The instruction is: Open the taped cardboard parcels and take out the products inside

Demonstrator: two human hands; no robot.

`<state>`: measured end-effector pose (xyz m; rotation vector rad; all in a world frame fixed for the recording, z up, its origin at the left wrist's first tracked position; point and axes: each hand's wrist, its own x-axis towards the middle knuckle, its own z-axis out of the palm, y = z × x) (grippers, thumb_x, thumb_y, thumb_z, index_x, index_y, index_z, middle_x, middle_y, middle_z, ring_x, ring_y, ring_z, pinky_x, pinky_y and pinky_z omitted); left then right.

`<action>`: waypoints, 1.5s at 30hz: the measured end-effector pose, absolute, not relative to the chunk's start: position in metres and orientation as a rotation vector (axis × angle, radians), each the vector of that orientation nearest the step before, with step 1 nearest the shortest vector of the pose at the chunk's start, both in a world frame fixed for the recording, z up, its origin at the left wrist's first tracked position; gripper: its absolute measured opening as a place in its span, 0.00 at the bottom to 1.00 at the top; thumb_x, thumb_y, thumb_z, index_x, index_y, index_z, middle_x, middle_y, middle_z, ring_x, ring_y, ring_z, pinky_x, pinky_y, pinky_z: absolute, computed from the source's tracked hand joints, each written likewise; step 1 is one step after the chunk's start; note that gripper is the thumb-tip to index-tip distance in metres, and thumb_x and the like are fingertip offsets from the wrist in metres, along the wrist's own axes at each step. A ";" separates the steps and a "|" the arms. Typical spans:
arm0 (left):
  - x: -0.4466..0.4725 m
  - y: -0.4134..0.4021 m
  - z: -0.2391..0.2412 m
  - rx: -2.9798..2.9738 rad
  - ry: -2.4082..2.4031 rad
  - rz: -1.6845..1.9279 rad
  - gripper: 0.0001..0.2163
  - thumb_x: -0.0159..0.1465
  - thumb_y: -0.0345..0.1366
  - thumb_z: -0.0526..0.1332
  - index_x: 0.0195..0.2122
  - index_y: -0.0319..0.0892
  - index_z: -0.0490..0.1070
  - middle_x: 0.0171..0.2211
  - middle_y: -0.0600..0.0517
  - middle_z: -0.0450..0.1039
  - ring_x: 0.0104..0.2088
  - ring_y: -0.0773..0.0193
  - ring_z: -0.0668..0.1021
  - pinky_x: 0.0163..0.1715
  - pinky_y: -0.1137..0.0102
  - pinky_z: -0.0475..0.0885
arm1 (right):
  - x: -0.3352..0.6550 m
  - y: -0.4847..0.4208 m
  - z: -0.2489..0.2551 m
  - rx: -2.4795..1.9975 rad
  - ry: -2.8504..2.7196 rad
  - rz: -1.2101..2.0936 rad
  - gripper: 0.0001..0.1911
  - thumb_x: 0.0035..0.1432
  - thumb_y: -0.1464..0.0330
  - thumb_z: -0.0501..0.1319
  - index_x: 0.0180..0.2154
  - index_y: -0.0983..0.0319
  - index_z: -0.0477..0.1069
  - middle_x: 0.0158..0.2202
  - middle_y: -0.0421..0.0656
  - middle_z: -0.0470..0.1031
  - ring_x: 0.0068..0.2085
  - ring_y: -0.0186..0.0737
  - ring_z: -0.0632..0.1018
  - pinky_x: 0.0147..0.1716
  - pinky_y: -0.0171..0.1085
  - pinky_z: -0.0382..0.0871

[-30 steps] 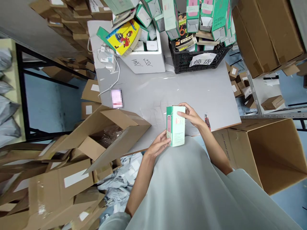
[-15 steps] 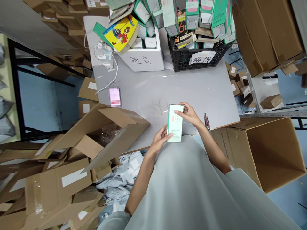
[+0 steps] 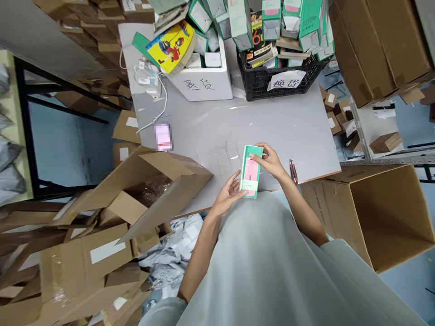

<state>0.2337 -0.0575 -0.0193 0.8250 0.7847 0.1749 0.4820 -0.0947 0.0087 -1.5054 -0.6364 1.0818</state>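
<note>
Fingers [image 3: 257,158] of both hands clamped on the green-and-pink box [image 3: 251,170]: left hand [image 3: 226,198] from 8 o'clock, right hand [image 3: 271,164] from 2, thumbs on the broad face, other fingers partly hidden. Clock centred on the box.

Big to small. Bench [image 3: 207,124] spans roughly 10 to 2; box is held at its near edge, lower end out by the clothing, contact unclear. Open carton [image 3: 181,192] at 9, black crate [image 3: 253,86] at 1.

Handling, my read: thin printed card, likely light, but contents hidden so weight unconfirmed. Should be stiff along the folds, softer mid-panel; a hard pinch there could dent it. Smooth print, maybe a bit slippery. Fragile inside? Can't tell. Best hold: long edges near the 12 and 6 ends, thumbs light on the face.

Looks: tall, narrow, long axis tilted slightly toward 1. Green face, big pink panel [image 3: 250,166] down the middle, pale label [image 3: 249,184] toward 6, print too small to read, tiny dark mark [image 3: 250,177] just above it.
</note>
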 end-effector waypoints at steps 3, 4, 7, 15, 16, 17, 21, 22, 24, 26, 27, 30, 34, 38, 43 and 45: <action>0.239 -0.058 -0.016 0.895 0.845 0.179 0.54 0.58 0.48 0.84 0.81 0.48 0.60 0.64 0.39 0.80 0.64 0.43 0.81 0.56 0.58 0.81 | 0.481 -0.094 0.001 -1.547 -0.618 1.066 0.31 0.52 0.45 0.80 0.48 0.54 0.73 0.41 0.38 0.76 0.39 0.40 0.78 0.39 0.38 0.75; 0.240 -0.058 -0.015 0.894 0.854 0.177 0.54 0.57 0.48 0.84 0.81 0.48 0.60 0.63 0.39 0.81 0.63 0.43 0.82 0.54 0.58 0.81 | 0.481 -0.095 0.000 -1.546 -0.622 1.071 0.31 0.52 0.46 0.79 0.48 0.54 0.73 0.40 0.38 0.76 0.39 0.40 0.78 0.38 0.38 0.75; 0.240 -0.061 -0.011 0.868 0.883 0.179 0.54 0.56 0.48 0.84 0.81 0.47 0.61 0.63 0.38 0.81 0.61 0.44 0.83 0.50 0.62 0.82 | 0.482 -0.096 0.000 -1.541 -0.638 1.082 0.30 0.53 0.47 0.80 0.48 0.54 0.73 0.41 0.38 0.77 0.39 0.39 0.78 0.38 0.37 0.75; 0.226 -0.058 -0.022 0.597 0.794 0.197 0.41 0.55 0.40 0.81 0.71 0.43 0.75 0.58 0.40 0.85 0.50 0.48 0.87 0.45 0.62 0.83 | 0.489 -0.101 0.010 -1.398 -0.562 1.264 0.33 0.57 0.41 0.77 0.55 0.52 0.76 0.52 0.43 0.81 0.49 0.44 0.82 0.44 0.38 0.80; 0.223 -0.057 -0.024 0.541 0.758 0.190 0.38 0.55 0.41 0.79 0.67 0.40 0.77 0.56 0.39 0.86 0.49 0.46 0.88 0.46 0.60 0.83 | 0.490 -0.102 0.011 -1.356 -0.556 1.313 0.34 0.57 0.41 0.77 0.56 0.51 0.76 0.54 0.43 0.81 0.50 0.45 0.82 0.45 0.38 0.81; 0.221 -0.056 -0.026 0.501 0.723 0.176 0.36 0.55 0.42 0.79 0.65 0.38 0.79 0.55 0.38 0.86 0.49 0.45 0.88 0.47 0.59 0.83 | 0.490 -0.103 0.012 -1.323 -0.557 1.352 0.35 0.56 0.42 0.78 0.57 0.50 0.76 0.54 0.43 0.81 0.51 0.45 0.82 0.45 0.39 0.81; 0.219 -0.050 -0.019 0.605 0.704 0.130 0.37 0.59 0.44 0.79 0.69 0.42 0.76 0.62 0.38 0.83 0.54 0.44 0.87 0.45 0.62 0.83 | 0.487 -0.102 0.008 -1.364 -0.625 1.261 0.33 0.55 0.44 0.79 0.55 0.51 0.78 0.54 0.43 0.82 0.53 0.48 0.82 0.48 0.42 0.81; 0.220 -0.049 -0.015 0.672 0.727 0.136 0.39 0.59 0.44 0.80 0.72 0.45 0.74 0.65 0.39 0.81 0.56 0.45 0.86 0.45 0.63 0.83 | 0.486 -0.102 0.006 -1.404 -0.647 1.196 0.31 0.55 0.45 0.79 0.54 0.52 0.78 0.54 0.44 0.82 0.54 0.49 0.82 0.49 0.43 0.81; 0.225 -0.049 -0.009 0.795 0.777 0.147 0.45 0.58 0.43 0.82 0.76 0.49 0.68 0.67 0.40 0.78 0.61 0.44 0.84 0.48 0.62 0.83 | 0.483 -0.101 0.001 -1.465 -0.661 1.108 0.29 0.55 0.46 0.78 0.51 0.53 0.78 0.53 0.44 0.82 0.54 0.49 0.81 0.50 0.44 0.81; 0.231 -0.051 -0.006 0.870 0.814 0.147 0.49 0.56 0.43 0.84 0.77 0.48 0.65 0.66 0.39 0.79 0.63 0.43 0.82 0.53 0.59 0.84 | 0.481 -0.101 -0.003 -1.491 -0.644 1.092 0.29 0.55 0.46 0.78 0.50 0.54 0.77 0.50 0.44 0.82 0.51 0.48 0.81 0.49 0.44 0.81; 0.233 -0.052 -0.006 0.892 0.828 0.150 0.51 0.55 0.43 0.84 0.78 0.48 0.64 0.65 0.39 0.79 0.63 0.43 0.82 0.54 0.57 0.83 | 0.481 -0.101 -0.004 -1.494 -0.639 1.098 0.29 0.55 0.46 0.78 0.50 0.54 0.77 0.50 0.43 0.82 0.50 0.48 0.81 0.49 0.44 0.81; 0.238 -0.060 -0.010 0.906 0.857 0.180 0.51 0.54 0.45 0.84 0.76 0.46 0.65 0.66 0.38 0.79 0.62 0.42 0.83 0.55 0.55 0.83 | 0.480 -0.102 -0.004 -1.488 -0.658 1.110 0.28 0.54 0.46 0.79 0.49 0.54 0.78 0.49 0.43 0.82 0.50 0.47 0.82 0.49 0.44 0.81; 0.242 -0.067 -0.013 0.887 0.876 0.204 0.49 0.53 0.45 0.84 0.75 0.46 0.66 0.65 0.38 0.80 0.61 0.44 0.83 0.53 0.58 0.83 | 0.480 -0.101 -0.002 -1.511 -0.672 1.107 0.30 0.53 0.44 0.79 0.49 0.54 0.78 0.49 0.43 0.81 0.49 0.47 0.81 0.48 0.44 0.81; 0.240 -0.068 -0.014 0.841 0.892 0.242 0.46 0.53 0.41 0.83 0.73 0.47 0.69 0.61 0.43 0.82 0.55 0.49 0.85 0.50 0.62 0.83 | 0.483 -0.104 0.005 -1.492 -0.641 1.159 0.32 0.57 0.40 0.76 0.51 0.54 0.78 0.51 0.43 0.81 0.50 0.46 0.81 0.48 0.42 0.81; 0.226 -0.068 -0.017 0.579 0.759 0.204 0.34 0.51 0.43 0.79 0.60 0.44 0.80 0.51 0.45 0.87 0.46 0.49 0.88 0.45 0.61 0.83 | 0.492 -0.110 0.025 -1.312 -0.654 1.344 0.32 0.59 0.42 0.76 0.56 0.51 0.76 0.57 0.43 0.80 0.54 0.45 0.80 0.50 0.40 0.80; 0.225 -0.068 -0.015 0.523 0.716 0.169 0.33 0.51 0.44 0.79 0.60 0.44 0.81 0.51 0.44 0.87 0.48 0.46 0.88 0.47 0.58 0.84 | 0.494 -0.110 0.030 -1.281 -0.683 1.333 0.32 0.55 0.45 0.80 0.55 0.50 0.76 0.56 0.42 0.79 0.54 0.45 0.80 0.51 0.41 0.80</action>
